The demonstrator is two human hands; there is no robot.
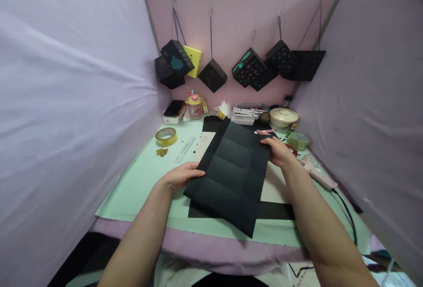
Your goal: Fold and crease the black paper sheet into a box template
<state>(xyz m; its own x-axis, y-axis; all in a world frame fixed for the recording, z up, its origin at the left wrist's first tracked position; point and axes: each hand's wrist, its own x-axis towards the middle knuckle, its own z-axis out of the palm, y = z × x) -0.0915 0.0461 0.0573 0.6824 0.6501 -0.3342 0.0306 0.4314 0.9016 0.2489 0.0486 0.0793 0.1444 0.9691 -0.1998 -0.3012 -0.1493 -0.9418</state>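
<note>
A creased sheet of black paper (228, 163) is held up at a tilt above the table, with fold lines across it. My left hand (183, 175) pinches its left edge, thumb on top. At the upper right edge my right hand (276, 148) grips the same sheet. A thin pink-and-white pen (264, 132) shows by the right fingertips; whether they hold it I cannot tell. Beneath the sheet lie a pale board (276, 185) and more black paper (276, 210), both partly hidden.
A tape roll (166, 136), a leaf (161, 152) and a clear ruler (185, 149) lie left. Behind stand a phone (174, 108), a jar (194, 107), a pen box (246, 114) and a lidded bowl (283, 117). Right lies a corded glue gun (319, 176). Black boxes (213, 75) hang above.
</note>
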